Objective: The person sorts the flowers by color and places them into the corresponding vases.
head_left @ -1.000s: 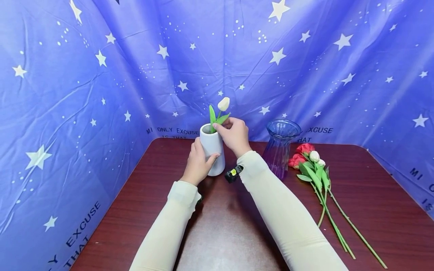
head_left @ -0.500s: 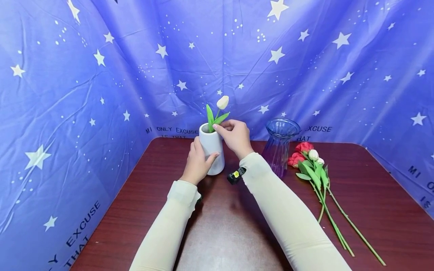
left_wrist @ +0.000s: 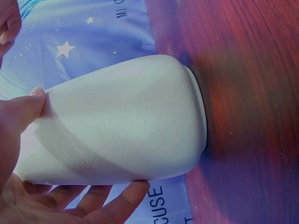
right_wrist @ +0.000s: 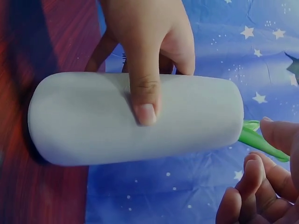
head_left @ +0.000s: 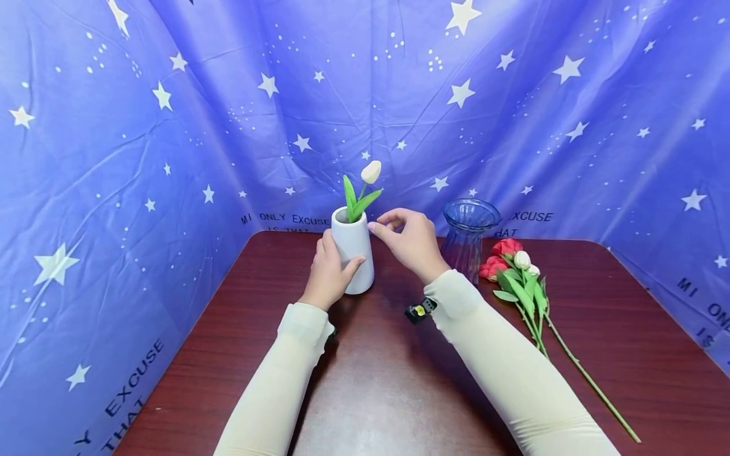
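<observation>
The left hand (head_left: pixel 329 271) grips a white vase (head_left: pixel 359 253) from its left side, thumb across the front. In the left wrist view the fingers lie along the lower side of the vase (left_wrist: pixel 126 121). A white tulip (head_left: pixel 371 171) with green leaves (head_left: pixel 365 201) stands in the vase mouth. Just right of the rim is the right hand (head_left: pixel 413 244), holding nothing, its thumb and fingers apart and loosely bent. The right wrist view shows this hand (right_wrist: pixel 275 182) beside the green leaf (right_wrist: pixel 261 142), with a gap between them. The stem's lower part is hidden inside the vase.
A blue glass vase (head_left: pixel 464 234) stands right of the right hand. Farther right, red flowers (head_left: pixel 495 266) and white tulips (head_left: pixel 521 259) lie on the brown table (head_left: pixel 604 304), their stems toward the front right. Behind hangs a starry blue cloth (head_left: pixel 342 114).
The right hand has let go of the tulip and moved right, away from the white vase. The left hand keeps its grip. The view has shifted slightly.
</observation>
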Tool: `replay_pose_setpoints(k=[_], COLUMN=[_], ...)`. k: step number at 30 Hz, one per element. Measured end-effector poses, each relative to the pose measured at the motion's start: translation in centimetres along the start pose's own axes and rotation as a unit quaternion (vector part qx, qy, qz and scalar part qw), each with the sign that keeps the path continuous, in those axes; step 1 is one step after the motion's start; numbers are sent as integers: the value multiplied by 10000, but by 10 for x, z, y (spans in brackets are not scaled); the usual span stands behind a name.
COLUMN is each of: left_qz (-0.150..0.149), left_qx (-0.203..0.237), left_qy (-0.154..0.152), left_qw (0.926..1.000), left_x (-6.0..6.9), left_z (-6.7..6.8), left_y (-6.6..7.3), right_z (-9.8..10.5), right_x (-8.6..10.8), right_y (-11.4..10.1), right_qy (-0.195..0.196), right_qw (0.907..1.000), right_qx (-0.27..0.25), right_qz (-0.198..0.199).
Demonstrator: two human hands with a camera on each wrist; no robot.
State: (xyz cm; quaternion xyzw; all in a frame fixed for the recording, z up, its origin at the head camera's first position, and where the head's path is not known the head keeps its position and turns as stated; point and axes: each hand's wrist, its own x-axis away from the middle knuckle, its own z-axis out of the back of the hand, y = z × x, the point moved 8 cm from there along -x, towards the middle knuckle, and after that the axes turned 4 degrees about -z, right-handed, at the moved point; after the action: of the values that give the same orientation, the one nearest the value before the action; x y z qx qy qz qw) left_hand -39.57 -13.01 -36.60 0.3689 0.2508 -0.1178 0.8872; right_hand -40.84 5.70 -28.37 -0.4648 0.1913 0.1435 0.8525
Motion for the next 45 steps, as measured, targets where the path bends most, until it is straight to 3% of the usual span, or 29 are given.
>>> replay_pose_setpoints(k=[11,23,31,41,45], left_qz=[92,208,103,506,462], left_qx=[97,37,-3,520,706], left_qy=[-70,-40,-34,-15,141], left_qw=[9999,9998,9999,9974,9963], left_x=[1,3,0,4,3], left_z=[0,2,-1,-3,-4], left_y=[-1,-6,-4,-10,-12], right_z=[19,43,70,94,108], right_x=[21,42,61,78,77], right_y=[-5,-6,-5,3,6], right_qy=[-72,-34,135,123,222], right_qw=[9994,9994,9995,9993,9984], right_qx=[120,166,127,342,517], right_qz=[315,318,244,45,52])
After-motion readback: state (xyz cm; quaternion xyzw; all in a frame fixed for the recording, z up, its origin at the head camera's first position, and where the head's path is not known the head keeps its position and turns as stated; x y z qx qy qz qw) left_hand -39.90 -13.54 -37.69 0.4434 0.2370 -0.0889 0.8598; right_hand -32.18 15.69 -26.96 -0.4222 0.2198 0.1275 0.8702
